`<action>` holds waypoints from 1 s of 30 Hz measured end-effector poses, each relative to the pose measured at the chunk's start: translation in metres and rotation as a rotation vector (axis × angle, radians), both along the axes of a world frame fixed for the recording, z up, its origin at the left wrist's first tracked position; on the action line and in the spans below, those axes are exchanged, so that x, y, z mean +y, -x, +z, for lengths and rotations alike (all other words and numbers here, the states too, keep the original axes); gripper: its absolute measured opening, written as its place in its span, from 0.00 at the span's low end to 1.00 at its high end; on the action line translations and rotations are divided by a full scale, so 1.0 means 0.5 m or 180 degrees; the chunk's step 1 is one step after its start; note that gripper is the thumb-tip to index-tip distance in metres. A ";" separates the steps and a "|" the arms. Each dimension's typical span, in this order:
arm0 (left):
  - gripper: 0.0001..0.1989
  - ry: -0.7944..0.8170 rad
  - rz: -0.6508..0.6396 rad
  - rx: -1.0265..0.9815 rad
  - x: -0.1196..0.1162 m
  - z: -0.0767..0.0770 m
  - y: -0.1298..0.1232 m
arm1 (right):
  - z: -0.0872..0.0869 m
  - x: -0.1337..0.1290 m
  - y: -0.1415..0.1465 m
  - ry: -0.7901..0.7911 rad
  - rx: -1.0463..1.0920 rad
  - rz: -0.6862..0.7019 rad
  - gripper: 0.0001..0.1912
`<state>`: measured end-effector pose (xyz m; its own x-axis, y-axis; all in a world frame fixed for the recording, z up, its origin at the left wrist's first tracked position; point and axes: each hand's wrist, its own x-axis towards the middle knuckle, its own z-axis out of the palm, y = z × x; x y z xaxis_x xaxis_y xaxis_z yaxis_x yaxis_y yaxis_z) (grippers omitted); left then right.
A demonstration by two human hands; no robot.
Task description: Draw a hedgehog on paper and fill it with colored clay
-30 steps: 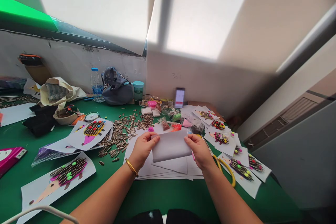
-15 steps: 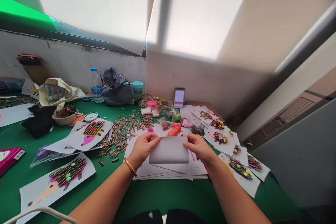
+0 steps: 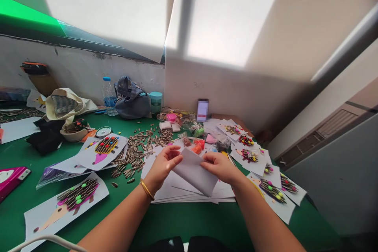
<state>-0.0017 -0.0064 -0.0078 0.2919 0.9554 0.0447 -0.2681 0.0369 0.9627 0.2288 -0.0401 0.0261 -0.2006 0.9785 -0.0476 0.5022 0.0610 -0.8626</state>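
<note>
Head view: folded white paper sheet point(image 3: 193, 172) has just swung from level to a diagonal, near corner dropped toward the right, now held just above a stack of white paper point(image 3: 189, 193) on the green table mat point(image 3: 177, 224). Right hand point(image 3: 217, 165) has fingers curled over the sheet's right edge, grasping it. Left hand point(image 3: 163, 164) has loosened, fingers point(image 3: 173, 156) part open, tips at the sheet's left edge; contact unclear. Load looks to be on the right hand now. Gold bangle point(image 3: 147, 189) on left wrist. Left of the hands: loose sunflower seeds point(image 3: 136, 156), hedgehog collage sheet point(image 3: 78, 201). Right: another hedgehog collage sheet point(image 3: 271, 191). Far: orange clay point(image 3: 197, 148).
</note>
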 end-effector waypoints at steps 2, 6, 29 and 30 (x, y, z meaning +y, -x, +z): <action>0.24 0.0392 -0.0091 -0.0695 -0.005 0.000 -0.005 | -0.006 -0.001 0.003 0.0081 0.0810 -0.0381 0.12; 0.24 0.0873 -0.0802 -0.1121 -0.033 -0.010 -0.028 | -0.036 -0.003 0.030 0.0072 0.1820 -0.0756 0.18; 0.19 0.0001 0.0339 0.0052 -0.002 -0.023 -0.019 | -0.098 -0.018 0.048 0.0288 0.1808 -0.0969 0.23; 0.18 -0.0047 0.0430 0.0127 0.001 -0.025 -0.016 | -0.098 -0.020 0.050 0.0318 0.1806 -0.0954 0.23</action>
